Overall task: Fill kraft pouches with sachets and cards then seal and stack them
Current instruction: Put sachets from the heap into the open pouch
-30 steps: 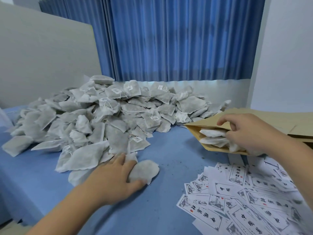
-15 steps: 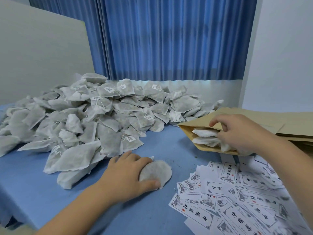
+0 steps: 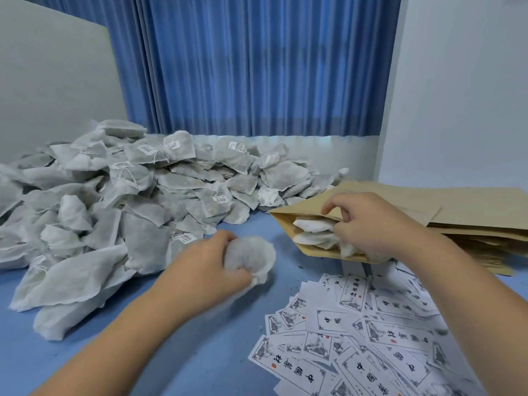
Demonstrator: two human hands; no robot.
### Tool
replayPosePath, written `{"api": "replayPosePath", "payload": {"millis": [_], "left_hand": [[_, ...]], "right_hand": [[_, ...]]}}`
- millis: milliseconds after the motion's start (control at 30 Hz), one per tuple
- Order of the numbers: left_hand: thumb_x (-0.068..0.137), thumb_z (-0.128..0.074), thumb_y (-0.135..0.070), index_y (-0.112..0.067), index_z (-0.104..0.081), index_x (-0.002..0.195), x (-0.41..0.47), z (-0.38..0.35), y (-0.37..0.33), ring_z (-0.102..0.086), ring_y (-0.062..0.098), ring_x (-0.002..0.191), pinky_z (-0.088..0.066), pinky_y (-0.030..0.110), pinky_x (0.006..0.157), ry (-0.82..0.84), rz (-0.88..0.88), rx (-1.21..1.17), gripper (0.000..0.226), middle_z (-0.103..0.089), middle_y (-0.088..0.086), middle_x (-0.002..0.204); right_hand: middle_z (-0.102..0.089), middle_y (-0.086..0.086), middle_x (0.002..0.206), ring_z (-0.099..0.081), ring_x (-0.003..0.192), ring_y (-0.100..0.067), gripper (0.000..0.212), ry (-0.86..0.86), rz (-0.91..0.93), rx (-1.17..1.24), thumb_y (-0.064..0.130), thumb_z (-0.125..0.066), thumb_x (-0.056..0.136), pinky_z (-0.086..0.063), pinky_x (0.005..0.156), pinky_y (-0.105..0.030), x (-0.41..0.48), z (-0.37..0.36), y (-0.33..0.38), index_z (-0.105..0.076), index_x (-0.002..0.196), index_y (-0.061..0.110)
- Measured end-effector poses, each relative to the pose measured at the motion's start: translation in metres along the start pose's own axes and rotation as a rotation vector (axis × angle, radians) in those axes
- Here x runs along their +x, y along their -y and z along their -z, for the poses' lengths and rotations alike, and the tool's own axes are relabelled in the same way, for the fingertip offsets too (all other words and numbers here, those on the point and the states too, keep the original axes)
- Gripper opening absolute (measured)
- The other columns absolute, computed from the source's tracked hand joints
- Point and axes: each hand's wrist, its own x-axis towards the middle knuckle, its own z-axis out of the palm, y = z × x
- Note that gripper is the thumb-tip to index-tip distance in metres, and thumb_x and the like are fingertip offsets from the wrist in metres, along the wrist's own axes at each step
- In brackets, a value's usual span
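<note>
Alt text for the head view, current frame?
Over a blue table, the left hand grips a sachet while the right hand holds open a kraft pouch with sachets inside. A sachet heap lies to the left, printed cards at lower right, flat pouches behind the right hand.

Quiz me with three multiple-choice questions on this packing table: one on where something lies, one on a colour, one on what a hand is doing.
1. Where do the printed cards lie? A on the floor; B on the table; C on a shelf.
2. The curtain is: A green; B red; C blue.
3. The left hand: A grips a sachet; B lies flat, empty; C holds a card.
Answers: B, they spread over the blue tabletop; C, blue folds fill the back; A, its fingers curl round it.
</note>
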Motion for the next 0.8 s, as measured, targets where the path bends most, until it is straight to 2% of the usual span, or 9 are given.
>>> {"api": "replayPosePath", "payload": {"millis": [100,133,233,300,400,533,600,700,800], "left_hand": [[0.067,-0.061,-0.046,-0.041,-0.053,0.1,0.022,0.001,-0.029,-0.058,-0.006,0.078,-0.042,0.013,0.06,-0.103,-0.07,-0.208,0.034,-0.064,-0.022,0.084],[0.065,-0.06,-0.046,-0.042,-0.054,0.098,0.028,0.001,-0.038,-0.057,-0.009,0.076,-0.039,0.009,0.055,-0.089,-0.11,-0.274,0.033,-0.064,-0.024,0.083],[0.068,-0.064,-0.038,-0.043,-0.059,0.096,0.04,-0.005,-0.062,-0.058,-0.009,0.077,-0.042,0.006,0.059,0.037,-0.245,-0.352,0.028,-0.063,-0.025,0.085],[0.073,-0.067,-0.03,-0.038,-0.062,0.101,0.044,-0.015,-0.071,-0.058,-0.006,0.083,-0.045,0.01,0.065,0.064,-0.314,-0.326,0.03,-0.064,-0.021,0.089],[0.074,-0.065,-0.032,-0.032,-0.063,0.106,0.046,-0.029,-0.073,-0.054,0.0,0.092,-0.045,0.019,0.079,0.034,-0.383,-0.238,0.032,-0.062,-0.016,0.098],[0.075,-0.059,-0.033,-0.031,-0.061,0.103,0.039,-0.04,-0.066,-0.05,0.012,0.096,-0.043,0.027,0.081,-0.024,-0.383,-0.144,0.028,-0.056,-0.009,0.093],[0.078,-0.059,-0.031,-0.029,-0.062,0.107,0.037,-0.045,-0.067,-0.047,0.014,0.098,-0.044,0.03,0.083,-0.099,-0.35,-0.123,0.029,-0.053,-0.008,0.095],[0.08,-0.06,-0.033,-0.035,-0.058,0.123,0.035,-0.046,-0.07,-0.045,0.013,0.108,-0.042,0.029,0.09,-0.195,-0.303,-0.161,0.043,-0.055,-0.01,0.109],[0.076,-0.06,-0.039,-0.037,-0.046,0.124,0.036,-0.046,-0.068,-0.052,0.01,0.101,-0.044,0.025,0.079,-0.194,-0.24,-0.264,0.049,-0.059,-0.015,0.106]], "right_hand": [[-0.052,0.005,0.063,-0.051,0.062,-0.013,0.031,-0.017,-0.007,0.029,0.011,-0.054,0.079,-0.043,0.059,-0.031,0.001,0.002,-0.003,-0.061,0.098,0.035],[-0.051,0.005,0.062,-0.05,0.061,-0.012,0.03,-0.027,-0.009,0.044,0.011,-0.055,0.079,-0.041,0.057,-0.03,0.002,0.004,-0.004,-0.062,0.097,0.034],[-0.045,0.007,0.058,-0.041,0.053,-0.007,0.023,-0.049,-0.001,0.115,0.016,-0.06,0.081,-0.034,0.053,-0.026,0.003,0.008,-0.008,-0.065,0.094,0.035],[-0.044,0.008,0.056,-0.04,0.049,-0.004,0.02,-0.058,0.001,0.167,0.02,-0.063,0.081,-0.031,0.049,-0.021,0.003,0.011,-0.01,-0.066,0.092,0.036],[-0.043,0.01,0.055,-0.041,0.048,0.0,0.02,-0.06,-0.01,0.206,0.017,-0.064,0.08,-0.029,0.046,-0.017,0.003,0.016,-0.011,-0.065,0.091,0.033],[-0.044,0.015,0.046,-0.042,0.046,0.0,0.033,-0.058,-0.017,0.263,0.002,-0.056,0.076,-0.034,0.047,-0.014,0.003,0.018,-0.009,-0.064,0.088,0.032],[-0.044,0.018,0.044,-0.041,0.047,-0.001,0.034,-0.047,0.002,0.248,0.002,-0.054,0.075,-0.035,0.049,-0.017,0.002,0.014,-0.004,-0.064,0.087,0.032],[-0.043,0.014,0.046,-0.039,0.048,-0.004,0.032,-0.037,0.022,0.255,0.003,-0.053,0.074,-0.039,0.057,-0.029,0.002,0.008,0.005,-0.064,0.083,0.033],[-0.043,0.014,0.046,-0.039,0.046,-0.004,0.033,-0.013,0.055,0.248,0.004,-0.053,0.075,-0.038,0.054,-0.029,0.001,0.008,0.01,-0.065,0.087,0.032]]}}
